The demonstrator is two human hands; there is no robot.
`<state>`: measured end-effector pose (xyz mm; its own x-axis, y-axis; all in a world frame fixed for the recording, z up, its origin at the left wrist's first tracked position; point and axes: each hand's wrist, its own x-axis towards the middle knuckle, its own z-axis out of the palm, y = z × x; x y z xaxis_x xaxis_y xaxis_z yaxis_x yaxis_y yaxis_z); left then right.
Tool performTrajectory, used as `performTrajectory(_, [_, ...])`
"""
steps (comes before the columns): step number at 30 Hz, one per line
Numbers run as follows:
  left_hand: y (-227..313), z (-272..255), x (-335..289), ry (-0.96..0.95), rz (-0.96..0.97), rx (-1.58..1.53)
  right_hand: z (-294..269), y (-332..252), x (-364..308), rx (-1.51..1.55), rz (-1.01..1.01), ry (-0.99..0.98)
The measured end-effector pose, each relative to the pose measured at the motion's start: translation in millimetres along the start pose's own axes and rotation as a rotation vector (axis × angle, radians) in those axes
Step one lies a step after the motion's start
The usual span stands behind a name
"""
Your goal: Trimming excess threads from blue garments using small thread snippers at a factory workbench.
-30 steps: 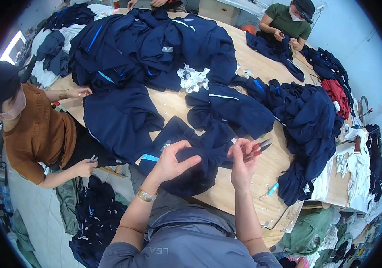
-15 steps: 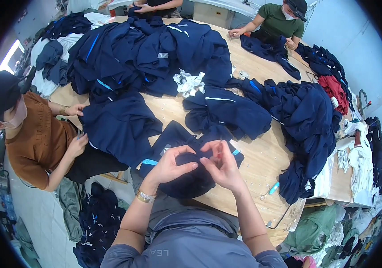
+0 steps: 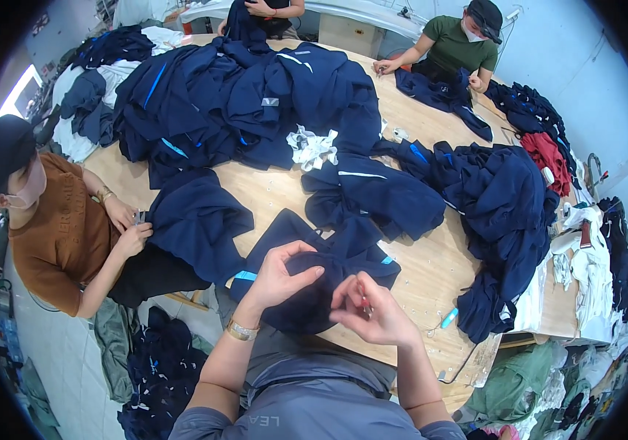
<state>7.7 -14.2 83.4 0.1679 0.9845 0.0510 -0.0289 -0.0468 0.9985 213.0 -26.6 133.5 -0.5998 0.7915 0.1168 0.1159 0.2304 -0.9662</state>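
Note:
A navy garment (image 3: 296, 306) with light-blue strips lies bunched at the near edge of the table. My left hand (image 3: 279, 279) pinches a fold of its cloth between thumb and fingers. Just right of it, apart from the cloth, my right hand (image 3: 374, 312) is curled round a small red tool (image 3: 365, 301), mostly hidden by the fingers. Beyond my hands is another navy garment (image 3: 380, 194) with a white strip.
Heaped navy garments (image 3: 241, 110) cover the far left of the wooden table (image 3: 277, 187), with another pile (image 3: 501, 194) at right. White scraps (image 3: 312, 147) sit mid-table; a turquoise tool (image 3: 450, 317) lies right of me. A brown-sleeved co-worker (image 3: 72, 227) handles cloth at left; others work across.
My right hand has drawn back from the cloth, down and slightly right, with the red tool in it. My left hand stays on the fold. The left co-worker's hands have come together.

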Motion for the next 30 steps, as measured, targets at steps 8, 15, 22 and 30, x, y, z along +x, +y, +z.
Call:
performTrajectory(8, [2.6,-1.9,1.3,-0.048,0.007,-0.098,-15.1,31.6,4.0,-0.342,0.004,0.208])
performTrajectory(15, [8.6,-1.9,-0.4,-0.089,-0.048,-0.142,-11.8,31.4,12.0,-0.633,0.017,0.245])
performTrajectory(22, [3.7,-1.4,-0.6,-0.102,-0.091,-0.238,-12.4,34.5,12.9,-0.721,-0.042,0.290])
performTrajectory(30, [5.4,0.9,1.1,-0.117,-0.028,-0.071,-10.8,31.0,13.1,-0.819,-0.115,0.270])
